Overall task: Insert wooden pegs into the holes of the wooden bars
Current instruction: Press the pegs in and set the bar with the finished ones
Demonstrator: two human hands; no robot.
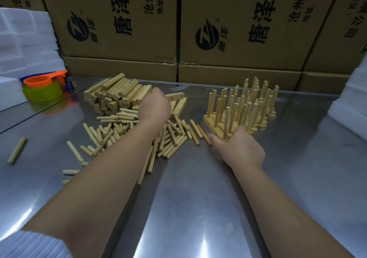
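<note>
A heap of drilled wooden bars [117, 93] lies at the back left of the steel table, with several loose wooden pegs [127, 132] spread in front of it. My left hand [155, 107] reaches over the pegs to the heap. Its fingers curl down around the end of one wooden bar [176, 97], which sticks out to the right. To the right stand bars with upright pegs in them [244, 107]. My right hand [240, 148] rests at their near edge with the thumb stretched left and the fingers against the front bar; the fingertips are hidden.
One stray peg [16, 153] lies far left. An orange scoop sits on a green tub [42, 91] at the back left, beside white foam blocks [23, 45]. Cardboard boxes [228, 29] wall the back, and more foam [349, 103] stands at the right edge.
</note>
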